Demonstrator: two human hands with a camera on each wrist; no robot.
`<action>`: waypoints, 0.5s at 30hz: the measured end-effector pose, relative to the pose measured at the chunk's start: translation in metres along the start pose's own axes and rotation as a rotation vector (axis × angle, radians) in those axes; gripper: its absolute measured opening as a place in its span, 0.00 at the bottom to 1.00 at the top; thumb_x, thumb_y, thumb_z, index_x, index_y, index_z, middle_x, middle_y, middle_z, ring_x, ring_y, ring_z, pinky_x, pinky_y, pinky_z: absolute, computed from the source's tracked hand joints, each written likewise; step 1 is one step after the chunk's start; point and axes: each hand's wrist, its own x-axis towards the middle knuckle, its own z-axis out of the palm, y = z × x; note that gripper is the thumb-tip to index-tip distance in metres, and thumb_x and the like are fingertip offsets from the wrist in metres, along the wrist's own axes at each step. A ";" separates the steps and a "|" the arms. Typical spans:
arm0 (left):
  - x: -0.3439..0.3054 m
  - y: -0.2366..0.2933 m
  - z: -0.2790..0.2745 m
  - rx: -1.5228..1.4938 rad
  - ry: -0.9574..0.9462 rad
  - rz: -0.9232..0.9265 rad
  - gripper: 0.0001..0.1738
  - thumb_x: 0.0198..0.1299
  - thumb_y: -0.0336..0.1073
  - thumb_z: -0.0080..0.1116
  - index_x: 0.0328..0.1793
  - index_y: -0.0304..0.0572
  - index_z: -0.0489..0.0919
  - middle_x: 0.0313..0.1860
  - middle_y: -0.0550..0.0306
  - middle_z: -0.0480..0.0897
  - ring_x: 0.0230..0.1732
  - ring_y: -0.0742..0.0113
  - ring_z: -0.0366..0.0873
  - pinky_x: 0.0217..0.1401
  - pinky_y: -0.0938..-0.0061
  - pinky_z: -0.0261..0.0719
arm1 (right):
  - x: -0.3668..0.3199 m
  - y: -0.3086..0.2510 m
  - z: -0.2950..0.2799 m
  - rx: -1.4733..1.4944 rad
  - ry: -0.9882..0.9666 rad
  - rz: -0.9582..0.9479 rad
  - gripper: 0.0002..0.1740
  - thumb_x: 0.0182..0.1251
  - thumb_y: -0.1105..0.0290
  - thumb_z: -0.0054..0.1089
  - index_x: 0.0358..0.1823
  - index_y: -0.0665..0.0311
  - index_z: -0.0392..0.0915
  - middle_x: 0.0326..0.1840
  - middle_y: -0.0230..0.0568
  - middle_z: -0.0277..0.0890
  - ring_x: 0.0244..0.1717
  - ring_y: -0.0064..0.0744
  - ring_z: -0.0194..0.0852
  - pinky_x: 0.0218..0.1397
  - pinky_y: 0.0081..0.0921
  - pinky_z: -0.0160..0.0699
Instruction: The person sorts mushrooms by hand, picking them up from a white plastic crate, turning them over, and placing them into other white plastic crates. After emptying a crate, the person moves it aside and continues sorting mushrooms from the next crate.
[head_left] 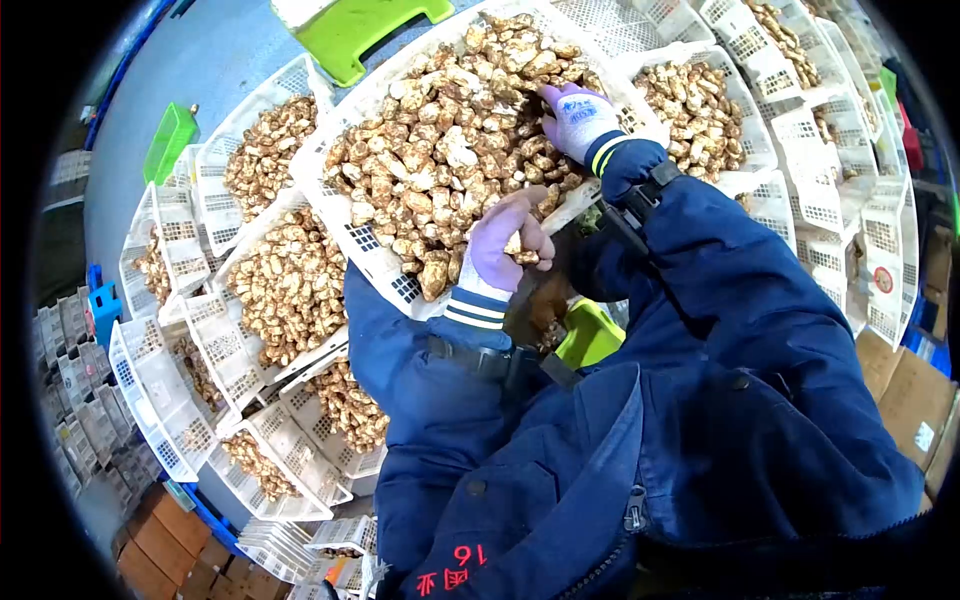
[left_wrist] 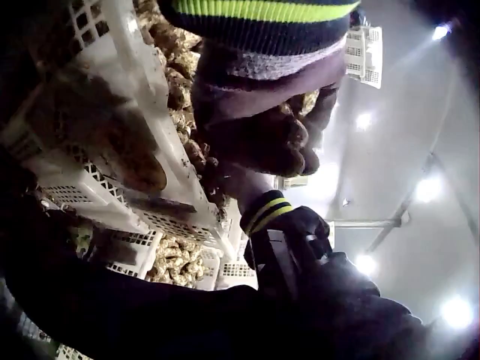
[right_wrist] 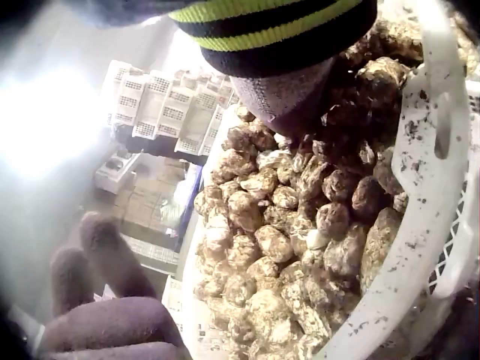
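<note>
L hand curled rnd lump, R hand spread, touching pile

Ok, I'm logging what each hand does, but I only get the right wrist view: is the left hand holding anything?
Observer: Yes. In the head view, the left hand holds a lumpy piece between its thumb and fingers.
Operator: Thanks. What's past the far edge of the crate both hands are working at?
Observer: A bright green object lies beyond that white crate, at the top of the head view.
Operator: And on the person's left of it?
Observer: Another white crate, holding a heap of similar pieces.
</note>
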 end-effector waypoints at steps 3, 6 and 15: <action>0.003 -0.006 -0.007 0.213 0.032 0.151 0.26 0.74 0.43 0.44 0.67 0.28 0.69 0.35 0.54 0.76 0.31 0.64 0.77 0.32 0.71 0.77 | 0.011 0.015 0.009 0.215 0.062 -0.065 0.19 0.69 0.63 0.55 0.60 0.57 0.74 0.51 0.49 0.81 0.51 0.44 0.82 0.57 0.42 0.78; 0.006 -0.002 -0.004 0.234 0.039 0.117 0.26 0.74 0.45 0.44 0.70 0.34 0.67 0.56 0.43 0.78 0.39 0.65 0.80 0.43 0.68 0.81 | -0.030 -0.005 -0.032 0.806 0.097 -0.173 0.23 0.67 0.64 0.58 0.64 0.55 0.74 0.47 0.53 0.82 0.43 0.47 0.83 0.50 0.39 0.83; 0.004 0.008 -0.012 0.209 0.089 0.293 0.23 0.60 0.28 0.62 0.61 0.28 0.73 0.52 0.45 0.81 0.39 0.65 0.81 0.44 0.71 0.83 | -0.005 0.001 -0.056 0.495 0.226 -0.304 0.26 0.63 0.68 0.58 0.65 0.55 0.72 0.64 0.47 0.74 0.63 0.51 0.72 0.66 0.38 0.72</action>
